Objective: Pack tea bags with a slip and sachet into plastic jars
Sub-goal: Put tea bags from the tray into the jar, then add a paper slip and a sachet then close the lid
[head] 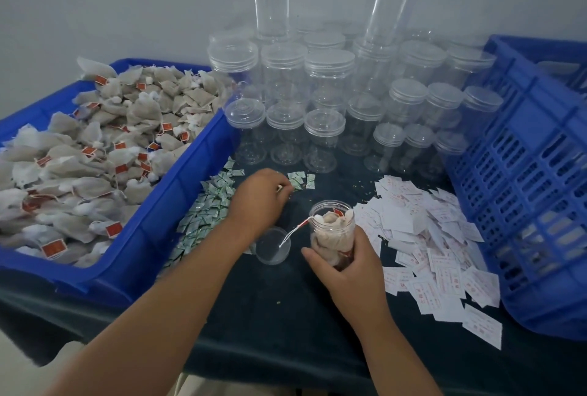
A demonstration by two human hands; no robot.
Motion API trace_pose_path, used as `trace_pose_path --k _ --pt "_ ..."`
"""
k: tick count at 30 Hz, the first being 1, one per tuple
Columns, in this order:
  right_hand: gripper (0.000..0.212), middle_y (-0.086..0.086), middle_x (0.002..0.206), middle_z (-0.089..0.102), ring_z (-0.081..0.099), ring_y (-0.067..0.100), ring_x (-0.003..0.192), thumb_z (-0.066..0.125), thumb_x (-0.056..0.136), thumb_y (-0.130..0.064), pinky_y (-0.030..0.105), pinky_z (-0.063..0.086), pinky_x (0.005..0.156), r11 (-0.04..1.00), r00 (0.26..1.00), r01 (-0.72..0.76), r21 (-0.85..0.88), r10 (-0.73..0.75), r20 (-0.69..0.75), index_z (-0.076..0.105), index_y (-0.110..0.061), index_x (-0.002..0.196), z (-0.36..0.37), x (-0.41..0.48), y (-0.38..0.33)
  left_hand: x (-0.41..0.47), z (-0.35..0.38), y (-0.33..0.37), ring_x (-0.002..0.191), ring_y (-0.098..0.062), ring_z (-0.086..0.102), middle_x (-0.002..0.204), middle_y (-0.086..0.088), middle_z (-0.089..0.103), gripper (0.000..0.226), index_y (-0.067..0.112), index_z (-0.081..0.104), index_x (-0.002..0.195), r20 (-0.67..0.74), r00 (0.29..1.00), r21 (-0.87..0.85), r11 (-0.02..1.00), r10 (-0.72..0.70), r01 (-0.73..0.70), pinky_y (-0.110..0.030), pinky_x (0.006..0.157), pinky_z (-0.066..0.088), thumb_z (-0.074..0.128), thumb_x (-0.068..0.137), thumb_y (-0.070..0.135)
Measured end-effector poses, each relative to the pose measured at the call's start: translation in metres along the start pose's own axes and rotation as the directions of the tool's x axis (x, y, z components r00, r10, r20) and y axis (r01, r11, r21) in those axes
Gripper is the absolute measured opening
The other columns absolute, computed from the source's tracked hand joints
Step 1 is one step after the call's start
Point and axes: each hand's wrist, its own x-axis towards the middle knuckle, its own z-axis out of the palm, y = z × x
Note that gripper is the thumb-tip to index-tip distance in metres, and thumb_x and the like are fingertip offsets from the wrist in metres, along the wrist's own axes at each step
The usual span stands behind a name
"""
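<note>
Tea bags (332, 221) fill the open jar (348, 232) gripped by the right hand (346, 268); left hand (257, 201) over sachets (206, 208), grip unclear.

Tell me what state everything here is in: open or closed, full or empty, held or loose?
Jar: open, full of tea bags, gripped upright by the right hand.
Lid: off, lying beside the jar.
Left hand: fingers curled over the sachets; hold hidden.
Empty jars: lidded, stacked.
Blue bin: heaped with tea bags.
Slips: loose pile.
</note>
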Motion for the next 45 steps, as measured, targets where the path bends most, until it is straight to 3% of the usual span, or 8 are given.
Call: trace_pose_path --k 5,9,14,21,25,29,38,45 --pt "0.048 -0.02 0.11 0.073 0.07 0.007 0.102 0.087 0.071 -0.059 0.019 0.056 0.08 1.0 1.0 0.005 -0.016 -0.005 0.0 0.065 -0.042 0.11 0.001 0.002 0.002 -0.035 -0.058 0.032 0.077 0.003 0.071 0.083 0.021 0.076 0.009 0.038 0.079 0.091 -0.037 0.995 -0.518 0.85 0.09 -0.096 -0.01 0.067 0.052 0.077 0.091 0.047" --pt "0.05 -0.016 0.11 0.073 0.072 0.011 0.1 0.089 0.071 -0.057 0.02 0.057 0.078 1.0 1.0 0.023 -0.005 -0.023 0.005 0.063 -0.047 0.113 0.001 0.0 0.0 -0.049 -0.079 0.054 0.104 0.001 0.061 0.106 0.023 0.069 0.011 0.041 0.08 0.091 0.128 0.929 -0.263 0.915 0.347 -0.306 -0.016 0.09 0.046 0.076 0.087 0.051" --pt "0.056 -0.018 0.113 0.072 0.071 0.011 0.105 0.089 0.072 -0.057 0.017 0.054 0.083 0.997 0.997 0.075 -0.023 -0.075 0.011 0.064 -0.042 0.12 0.002 -0.005 -0.002 -0.045 -0.076 0.062 0.133 0.0 0.037 0.141 0.022 0.052 0.023 0.037 0.081 0.107 0.411 0.861 -0.087 0.953 0.298 -0.289 -0.026 0.11 0.032 0.063 0.1 0.049" --pt "0.053 -0.017 0.114 0.075 0.072 0.009 0.107 0.091 0.072 -0.049 0.015 0.054 0.084 0.991 0.994 0.055 0.124 -0.043 -0.102 0.066 -0.041 0.117 -0.009 -0.008 -0.007 -0.037 -0.063 0.07 0.075 0.002 0.064 0.086 0.017 0.073 0.019 0.038 0.075 0.088 0.006 0.999 -0.549 0.835 0.041 -0.031 -0.009 0.066 0.047 0.067 0.093 0.055" --pt "0.049 -0.019 0.109 0.076 0.074 0.003 0.098 0.088 0.069 -0.054 0.011 0.054 0.077 0.992 0.96 0.058 0.112 -0.024 -0.28 0.067 -0.047 0.113 -0.041 -0.011 -0.006 -0.037 -0.016 0.069 0.091 -0.001 0.068 0.098 0.017 0.075 0.012 0.031 0.076 0.106 0.203 0.978 -0.208 0.978 0.049 -0.006 -0.025 0.087 0.054 0.066 0.099 0.032" --pt "0.044 -0.026 0.109 0.072 0.07 -0.001 0.101 0.083 0.069 -0.057 0.006 0.05 0.078 0.999 0.913 0.051 0.011 -0.042 -0.405 0.063 -0.057 0.108 -0.07 -0.017 0.0 -0.052 0.044 0.082 0.111 -0.018 0.061 0.119 0.006 0.06 0.039 0.028 0.066 0.122 0.306 0.947 0.008 0.994 0.1 -0.108 -0.038 0.088 0.054 0.069 0.092 0.053" --pt "0.045 -0.025 0.109 0.073 0.071 -0.002 0.099 0.087 0.072 -0.049 0.005 0.049 0.077 0.999 0.919 0.016 0.043 0.003 -0.395 0.065 -0.042 0.112 -0.073 -0.018 0.01 -0.05 0.073 0.077 0.103 -0.015 0.064 0.114 0.011 0.068 0.021 0.031 0.082 0.106 0.052 0.978 -0.066 0.978 0.202 -0.198 -0.032 0.083 0.053 0.074 0.091 0.043" --pt "0.047 -0.024 0.11 0.074 0.072 -0.003 0.101 0.085 0.07 -0.054 0.006 0.051 0.078 0.999 0.946 0.024 0.022 -0.016 -0.322 0.063 -0.058 0.112 -0.072 -0.02 0.008 -0.041 0.078 0.081 0.12 -0.022 0.054 0.136 0.01 0.064 0.036 0.037 0.081 0.111 0.106 0.936 0.035 0.939 0.336 -0.341 -0.037 0.095 0.041 0.061 0.095 0.061"
